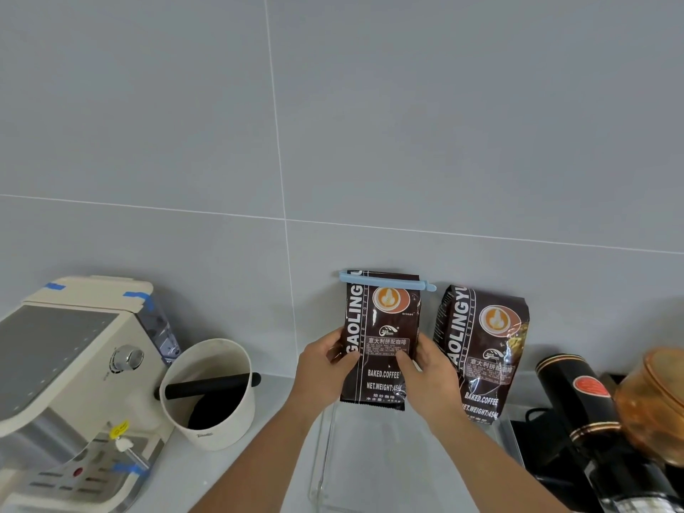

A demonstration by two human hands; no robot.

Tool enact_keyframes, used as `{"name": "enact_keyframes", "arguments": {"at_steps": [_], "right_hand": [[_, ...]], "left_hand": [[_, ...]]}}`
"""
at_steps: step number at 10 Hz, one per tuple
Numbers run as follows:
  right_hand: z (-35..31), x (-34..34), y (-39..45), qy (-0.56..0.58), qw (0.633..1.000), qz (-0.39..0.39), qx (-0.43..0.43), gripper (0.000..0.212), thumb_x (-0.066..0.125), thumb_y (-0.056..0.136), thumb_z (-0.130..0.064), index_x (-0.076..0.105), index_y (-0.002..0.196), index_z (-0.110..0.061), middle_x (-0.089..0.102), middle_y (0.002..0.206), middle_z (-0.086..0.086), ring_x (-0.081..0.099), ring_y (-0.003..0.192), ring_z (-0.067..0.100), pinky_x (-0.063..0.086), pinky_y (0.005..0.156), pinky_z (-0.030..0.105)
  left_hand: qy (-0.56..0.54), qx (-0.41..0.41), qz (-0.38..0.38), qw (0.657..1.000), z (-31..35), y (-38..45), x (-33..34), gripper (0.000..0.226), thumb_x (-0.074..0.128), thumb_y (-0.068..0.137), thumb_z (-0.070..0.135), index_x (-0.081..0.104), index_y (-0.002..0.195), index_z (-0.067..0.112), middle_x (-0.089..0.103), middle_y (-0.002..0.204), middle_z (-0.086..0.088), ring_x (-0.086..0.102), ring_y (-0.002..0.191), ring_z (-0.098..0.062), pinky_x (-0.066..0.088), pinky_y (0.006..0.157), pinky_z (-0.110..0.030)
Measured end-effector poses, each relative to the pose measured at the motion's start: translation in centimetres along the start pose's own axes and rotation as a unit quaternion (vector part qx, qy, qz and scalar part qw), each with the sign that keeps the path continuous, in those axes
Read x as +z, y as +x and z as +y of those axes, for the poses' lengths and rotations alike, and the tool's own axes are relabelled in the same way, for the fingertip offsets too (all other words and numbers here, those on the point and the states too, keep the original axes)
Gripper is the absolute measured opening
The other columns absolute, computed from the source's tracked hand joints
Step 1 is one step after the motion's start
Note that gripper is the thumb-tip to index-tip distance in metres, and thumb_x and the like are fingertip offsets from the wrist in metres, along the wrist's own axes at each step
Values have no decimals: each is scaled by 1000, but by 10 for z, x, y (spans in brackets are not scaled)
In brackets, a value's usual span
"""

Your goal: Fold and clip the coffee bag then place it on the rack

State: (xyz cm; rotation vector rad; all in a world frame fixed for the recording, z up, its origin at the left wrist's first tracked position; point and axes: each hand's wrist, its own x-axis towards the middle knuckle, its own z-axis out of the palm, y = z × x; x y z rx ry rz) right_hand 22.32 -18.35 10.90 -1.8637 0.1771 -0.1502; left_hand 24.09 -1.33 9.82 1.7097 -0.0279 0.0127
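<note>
A dark brown coffee bag [381, 327] stands upright against the grey wall, its folded top pinched by a long light-blue clip [385, 281]. My left hand [325, 364] grips the bag's left edge and my right hand [425, 372] grips its right edge, thumbs on the front. The bag's bottom hangs just over the clear acrylic rack [325, 457]. A second coffee bag [481, 349] of the same kind stands in the rack to the right, with no clip on it.
A cream espresso machine [74, 364] fills the left side. Beside it sits a white knock box [211, 394] with a black bar. At the right are a black grinder [577, 394] and an amber glass jar [655, 401]. The white counter [222, 464] runs along the tiled wall.
</note>
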Motion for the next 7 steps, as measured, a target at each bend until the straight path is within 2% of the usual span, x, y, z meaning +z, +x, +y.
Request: {"name": "enact_keyframes", "arguments": {"at_steps": [1, 2, 3, 4, 5, 6, 7], "right_hand": [[-1, -1, -1, -4, 1000, -5, -1, 35, 59, 91, -10, 56, 109, -40, 62, 96, -30, 59, 93, -10, 43, 79, 13], [-2, -2, -2, -14, 1000, -7, 2, 35, 58, 91, -10, 56, 109, -39, 61, 94, -31, 57, 90, -13, 43, 82, 16], [-2, -2, -2, -26, 1000, -6, 3, 37, 57, 90, -10, 57, 109, -42, 64, 95, -30, 60, 92, -9, 47, 84, 20], [-2, -4, -4, -27, 1000, -15, 5, 40, 56, 89, -11, 58, 112, -44, 70, 103, -21, 65, 100, -1, 54, 89, 30], [-6, -8, -5, -6, 999, -27, 20, 40, 54, 89, -13, 62, 108, -47, 74, 100, -16, 69, 96, 4, 57, 84, 35], [-23, -17, -14, 22, 999, -28, 37, 36, 53, 92, -14, 67, 94, -47, 76, 89, -18, 70, 82, 5, 49, 61, 22], [-33, -27, -18, 67, 996, -31, 52, 29, 53, 93, -14, 73, 94, -34, 77, 85, -12, 68, 81, 4, 50, 71, 21]], "left_hand": [[28, 11, 10, 999, 0, 0, 0, 34, 65, 87, 11, 65, 112, 34, 73, 107, 10, 68, 98, -7, 57, 81, -23], [52, 8, 22, 998, 2, 0, 0, 33, 67, 85, 11, 66, 110, 31, 73, 106, 9, 68, 94, -6, 55, 80, -21], [88, -7, 35, 996, 4, 1, -1, 29, 70, 84, 16, 68, 113, 20, 72, 104, 7, 67, 92, -8, 51, 74, -15], [101, -24, 50, 993, 4, 0, -3, 25, 71, 83, 20, 71, 108, 19, 74, 100, 5, 69, 84, -5, 49, 63, -7], [106, -26, 57, 992, 8, -1, -4, 21, 71, 83, 20, 72, 104, 19, 75, 96, 5, 67, 80, 0, 48, 63, -8], [56, -28, 47, 997, 18, -6, -5, 16, 68, 84, 17, 73, 99, 23, 76, 99, 2, 69, 87, -6, 54, 76, -20], [-61, -75, 76, 992, 35, -13, -10, 18, 68, 84, 17, 72, 101, 17, 73, 100, 0, 68, 93, -11, 54, 80, -25]]}}
